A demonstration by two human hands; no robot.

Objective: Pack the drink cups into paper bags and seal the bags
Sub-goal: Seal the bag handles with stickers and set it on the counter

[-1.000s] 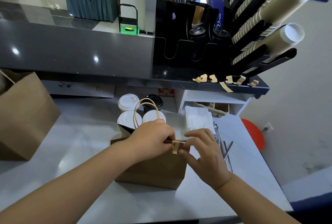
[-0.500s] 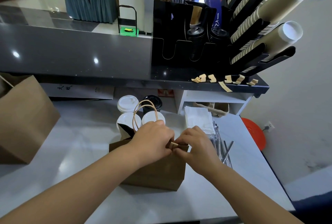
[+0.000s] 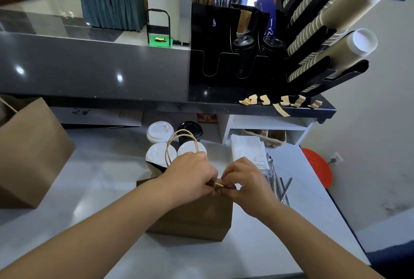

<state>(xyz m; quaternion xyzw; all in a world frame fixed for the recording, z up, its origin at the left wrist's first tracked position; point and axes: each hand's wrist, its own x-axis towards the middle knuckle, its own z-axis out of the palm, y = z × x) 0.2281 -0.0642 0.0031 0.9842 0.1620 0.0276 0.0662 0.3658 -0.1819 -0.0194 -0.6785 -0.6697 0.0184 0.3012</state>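
Note:
A small brown paper bag (image 3: pixel 197 216) stands on the white counter in front of me, its twine handles (image 3: pixel 179 144) sticking up. My left hand (image 3: pixel 190 175) grips the folded top edge of the bag. My right hand (image 3: pixel 246 180) pinches a tan sticker strip (image 3: pixel 218 185) against that same edge, fingertips meeting the left hand's. Behind the bag stand white-lidded cups (image 3: pixel 160 132) and one black-lidded cup (image 3: pixel 190 128). What is inside the bag is hidden.
A larger brown paper bag (image 3: pixel 31 153) stands at the left. White napkins (image 3: pixel 248 151) and wrapped straws (image 3: pixel 280 184) lie to the right. Tan sticker strips (image 3: pixel 280 101) hang on the dark upper counter edge, below a black cup and lid organiser (image 3: pixel 257 54).
My right hand closed in from the right onto the bag's top edge, folding the tan strip down over it. The left hand kept its hold on the bag top.

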